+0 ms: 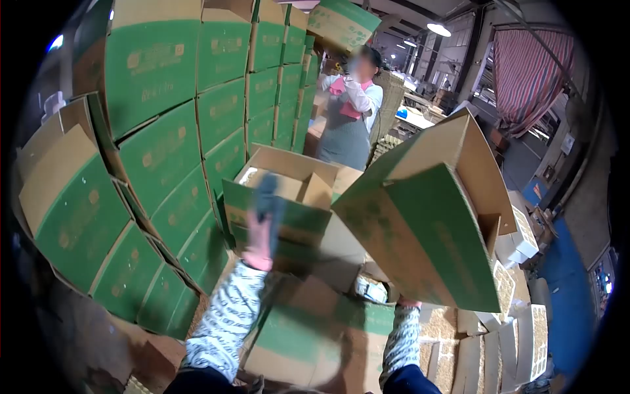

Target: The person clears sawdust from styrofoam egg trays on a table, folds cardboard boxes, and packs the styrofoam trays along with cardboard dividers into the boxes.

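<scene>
My left hand (264, 220), in a pink and dark grey glove, is raised in front of an open green-and-brown carton (279, 213). It is blurred by motion, but its fingers point upward and hold nothing I can see. On the right, a large cardboard box (420, 230) with green panels is held up and tilted, its open flaps turned to the upper right. My right hand (408, 303) grips its lower edge; the box hides most of the fingers. Below my arms lies a flat-topped green-and-brown carton (295, 335).
Stacked green cartons (154, 72) form a wall at the left. A co-worker (348, 111) in an apron stands beyond the open carton. White trays with pale contents (446, 328) fill the lower right. A striped curtain (528, 72) hangs at the back right.
</scene>
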The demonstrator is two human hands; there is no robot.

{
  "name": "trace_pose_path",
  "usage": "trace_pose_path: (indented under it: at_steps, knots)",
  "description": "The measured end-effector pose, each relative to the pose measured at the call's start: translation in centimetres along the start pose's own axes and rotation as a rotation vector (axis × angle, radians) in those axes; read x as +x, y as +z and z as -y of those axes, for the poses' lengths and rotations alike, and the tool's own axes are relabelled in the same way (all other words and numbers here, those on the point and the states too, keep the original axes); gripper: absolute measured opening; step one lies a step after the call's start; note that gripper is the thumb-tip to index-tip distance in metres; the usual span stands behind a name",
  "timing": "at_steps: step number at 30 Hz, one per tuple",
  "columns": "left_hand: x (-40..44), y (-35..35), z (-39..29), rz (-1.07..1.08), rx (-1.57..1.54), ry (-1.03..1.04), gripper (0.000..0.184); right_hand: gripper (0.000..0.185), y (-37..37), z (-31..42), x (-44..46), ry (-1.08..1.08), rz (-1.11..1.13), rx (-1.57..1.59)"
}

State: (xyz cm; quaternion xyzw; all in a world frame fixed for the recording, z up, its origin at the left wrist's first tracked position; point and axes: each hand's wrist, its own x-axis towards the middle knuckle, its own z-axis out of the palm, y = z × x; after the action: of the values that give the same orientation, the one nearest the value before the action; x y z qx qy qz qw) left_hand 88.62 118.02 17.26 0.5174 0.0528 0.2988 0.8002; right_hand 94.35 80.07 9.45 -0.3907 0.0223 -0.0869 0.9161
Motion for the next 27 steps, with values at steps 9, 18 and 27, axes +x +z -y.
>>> trace_pose_path:
  at_steps: [9,18,27]
  knots:
    - [12.9,-14.4,6.5,-0.18,0.114,0.081,0.032,0.041,8.4,-13.6,9.8,0.006,0.058,-0.025]
    - [11.1,-12.9,7.4,-0.068,0.052,0.083,0.075,0.034,17.2,-15.8,15.0,-0.375,0.396,-1.148]
    - [12.9,-13.9,10.1,0.004,0.151,0.169,0.088,0.033,12.0,-21.7,15.8,-0.445,0.425,-0.999]
